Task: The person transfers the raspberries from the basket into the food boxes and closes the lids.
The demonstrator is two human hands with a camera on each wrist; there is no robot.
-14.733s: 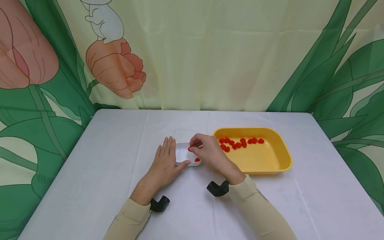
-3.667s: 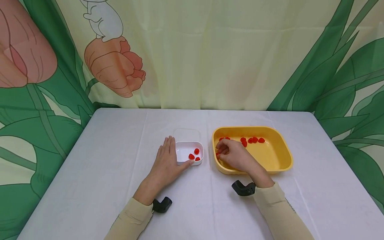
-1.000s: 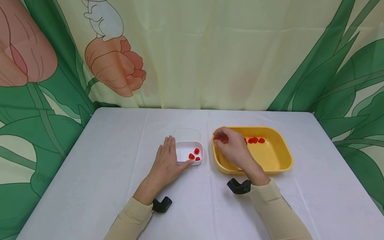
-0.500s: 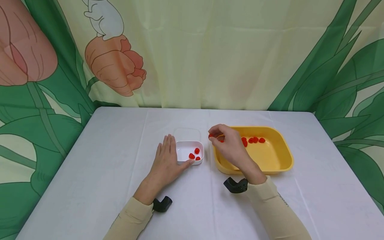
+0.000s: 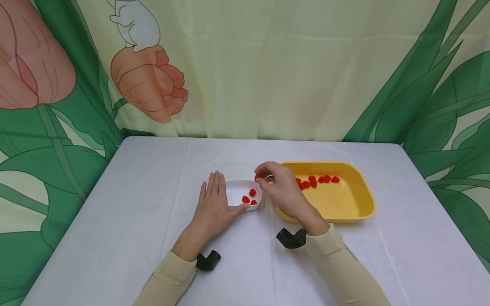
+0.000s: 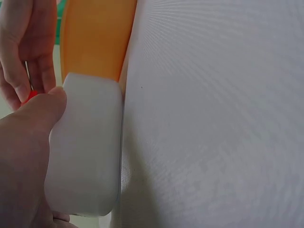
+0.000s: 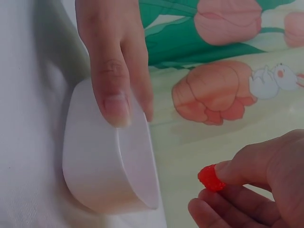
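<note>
My right hand (image 5: 281, 187) pinches a red raspberry (image 7: 212, 177) between thumb and fingertips. In the head view it is at the far right corner of a small white box (image 5: 235, 193). Three more raspberries, one of them a raspberry (image 5: 246, 199) near the middle, lie inside the box. My left hand (image 5: 210, 204) rests against the box, its straight fingers along the left side and its thumb over the near rim. The left wrist view shows the outer wall of the white box (image 6: 88, 147) beside the thumb.
To the right stands a yellow tray (image 5: 337, 208), with several raspberries (image 5: 313, 182) toward its back left. Faint behind the white box lies a clear lid (image 5: 239, 164). A white cloth (image 5: 153, 212) covers the table, and a printed curtain (image 5: 268, 85) hangs behind it.
My right hand has picked a raspberry out of the yellow tray and carried it left to the white box. The box held fewer raspberries in the earliest frame. My left hand stays in place.
</note>
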